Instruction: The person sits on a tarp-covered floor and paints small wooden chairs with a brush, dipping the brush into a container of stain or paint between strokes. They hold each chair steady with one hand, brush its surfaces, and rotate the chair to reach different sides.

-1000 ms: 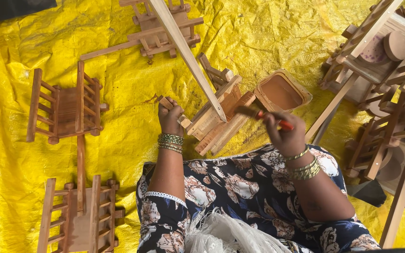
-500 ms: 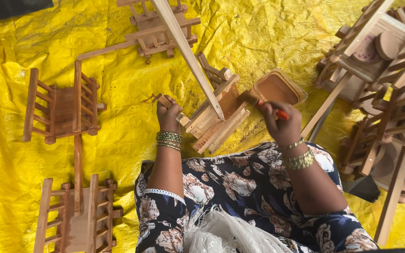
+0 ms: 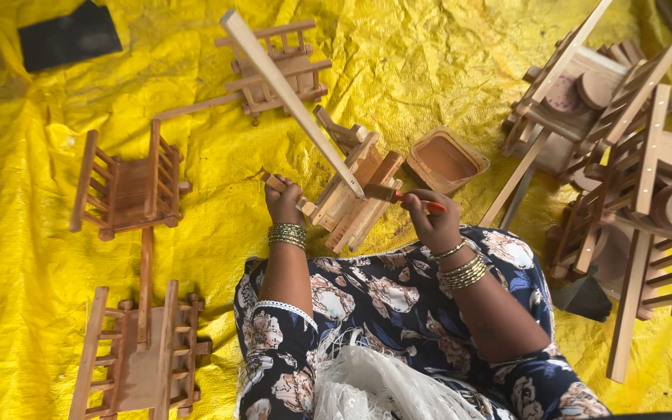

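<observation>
A small unpainted wooden cart (image 3: 349, 196) with a long pole rests on my lap edge over the yellow sheet (image 3: 33, 257). My left hand (image 3: 282, 199) grips a side bar of that cart. My right hand (image 3: 430, 220) is closed around a red-handled paintbrush (image 3: 398, 196), whose bristles touch the cart's right side. A square tub of brown paint (image 3: 446, 159) sits just beyond the brush.
Two brown-stained carts (image 3: 130, 187) (image 3: 143, 351) lie on the left, another cart (image 3: 275, 67) lies at the top. A pile of unpainted carts with round wheels (image 3: 631, 148) stands on the right. A dark cloth (image 3: 68, 37) lies top left.
My right hand has brought the brush from beside the paint tub onto the cart's side. The left hand has stayed on the cart.
</observation>
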A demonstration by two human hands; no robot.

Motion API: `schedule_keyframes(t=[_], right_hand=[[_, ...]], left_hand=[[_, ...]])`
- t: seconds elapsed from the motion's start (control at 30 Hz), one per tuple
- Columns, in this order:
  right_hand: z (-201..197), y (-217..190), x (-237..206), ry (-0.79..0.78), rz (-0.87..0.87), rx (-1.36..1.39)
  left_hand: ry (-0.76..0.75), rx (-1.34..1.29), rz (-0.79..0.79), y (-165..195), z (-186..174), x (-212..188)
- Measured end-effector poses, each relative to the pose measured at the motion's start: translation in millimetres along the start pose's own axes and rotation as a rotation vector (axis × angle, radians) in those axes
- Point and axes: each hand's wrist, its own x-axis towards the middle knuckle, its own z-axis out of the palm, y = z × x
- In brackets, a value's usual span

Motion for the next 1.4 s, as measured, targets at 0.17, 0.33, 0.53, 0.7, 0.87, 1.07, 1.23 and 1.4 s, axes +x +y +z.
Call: schedule_keyframes(t=[0.17,0.33,0.53,0.7,0.87,1.07,1.23,1.4], right_hand=[[13,-6,7,0.124,-0.027,0.151],[17,-13,-2,0.049,0.047,-0.026],[30,-16,4,0.129,0.120,0.356],[13,-32,-8,0.132,0.251,0.299],[-37,-44,-43,0.243,0.347,0.459],[-81,-64,-60,0.185,0.321,0.511],[-69,-48,-57,0.178,0.385,0.439],[-37,3,-64,0.184,0.481,0.600]], left_hand=[[0.007,0.048,0.014,12,7,-7],[0.062,0.235,0.095,23,14,-12],[0.137,0.290,0.261,33,29,-33],[0.328,0.509,0.322,54,47,-60],[0.559,0.797,-0.085,78,57,-86],[0.653,0.840,0.035,72,81,-113],[0.682,0.586,0.215,65,98,-105],[0.551,0.510,0.434,54,79,-61]])
